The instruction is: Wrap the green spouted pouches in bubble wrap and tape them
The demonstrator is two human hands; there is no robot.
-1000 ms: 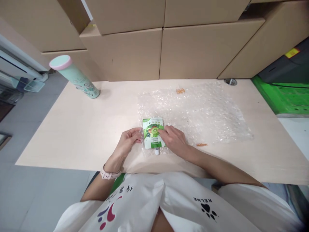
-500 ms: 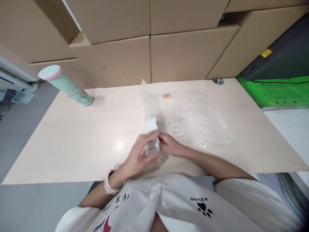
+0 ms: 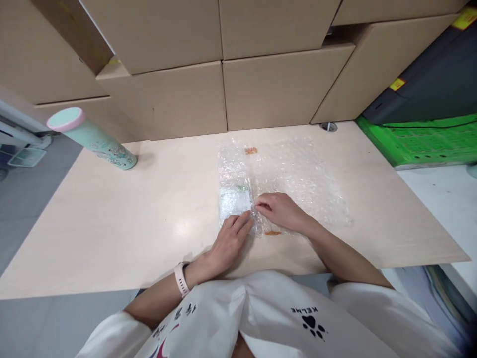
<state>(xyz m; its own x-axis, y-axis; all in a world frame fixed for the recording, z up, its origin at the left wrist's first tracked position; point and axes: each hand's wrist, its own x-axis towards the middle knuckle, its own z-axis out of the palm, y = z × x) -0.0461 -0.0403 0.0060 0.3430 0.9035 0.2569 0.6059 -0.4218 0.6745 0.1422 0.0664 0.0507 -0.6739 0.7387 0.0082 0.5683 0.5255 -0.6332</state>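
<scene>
A flat, pale packet (image 3: 235, 200) with a bit of green on its upper edge lies under clear plastic on the table. The clear bubble wrap (image 3: 301, 174) spreads from it to the right, with an orange-brown piece of tape at its far edge and another at its near edge. My left hand (image 3: 230, 241) rests on the packet's near part, fingers stretched out over the plastic. Just right of the packet, my right hand (image 3: 279, 211) has its fingers pinched together on the bubble wrap beside the packet's edge.
A mint-green tumbler (image 3: 100, 144) with a pink rim stands at the table's back left. Cardboard boxes (image 3: 268, 94) are stacked behind the table (image 3: 112, 233). A cable hole (image 3: 328, 127) is at the back right, and a green crate (image 3: 428, 144) stands beyond the right edge.
The packet, held on its edge between both hands before, now lies flat in the plastic. My left hand has gone from gripping it to lying on it; my right hand has shifted slightly right.
</scene>
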